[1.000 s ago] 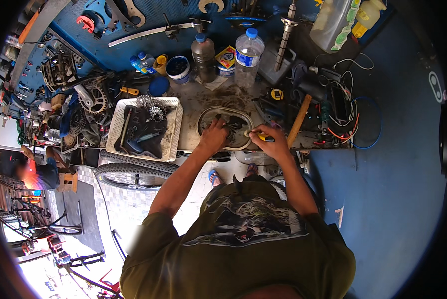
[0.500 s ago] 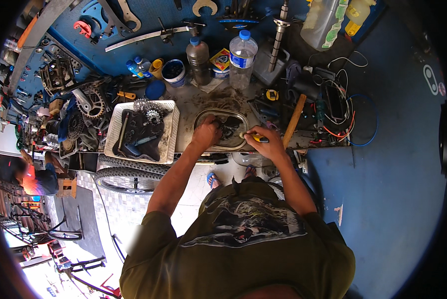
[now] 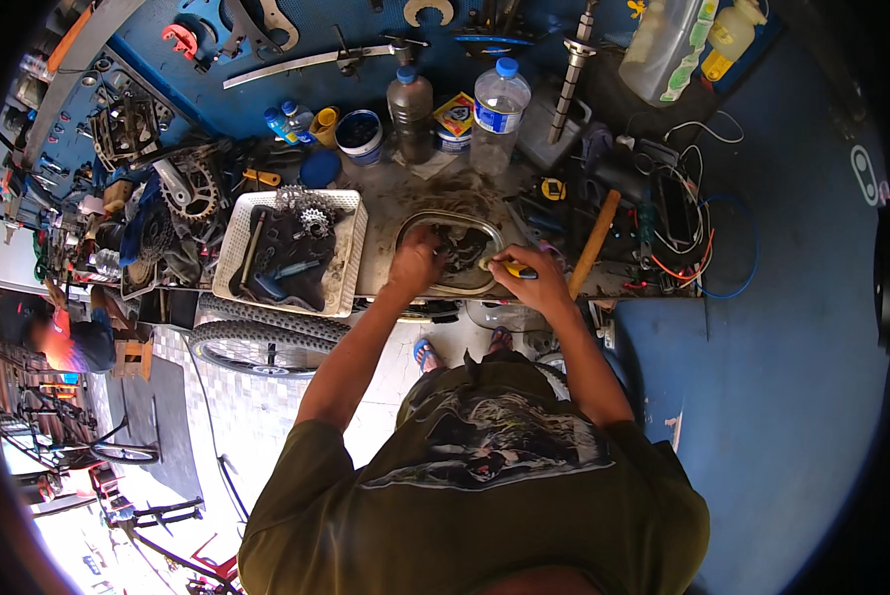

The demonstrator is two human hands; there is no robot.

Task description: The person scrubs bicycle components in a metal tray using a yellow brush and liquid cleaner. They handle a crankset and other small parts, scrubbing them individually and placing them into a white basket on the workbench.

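A shallow metal tray with rounded corners (image 3: 452,214) lies on the bench in front of me, with dark, greasy-looking parts (image 3: 465,246) inside. My left hand (image 3: 415,262) reaches over the tray's left side, fingers curled down at the dark parts; whatever they grip is hidden. My right hand (image 3: 536,282) is closed around a yellow-and-black handled tool (image 3: 517,269). Its pale tip points left, over the tray's right side; the tip is too small to tell its kind.
Left of the tray stands a white plastic basket (image 3: 357,248) holding a bicycle cassette (image 3: 314,220), a dark cloth and tools. Behind are plastic bottles (image 3: 500,114) and a tub (image 3: 359,137). A wooden handle (image 3: 595,243) and cables (image 3: 698,213) lie right. Another person (image 3: 68,337) is far left.
The whole view has shifted slightly, so the bench appears farther right and lower. Both hands stay at the tray, with only small movements, and the yellow-and-black tool remains in my right hand.
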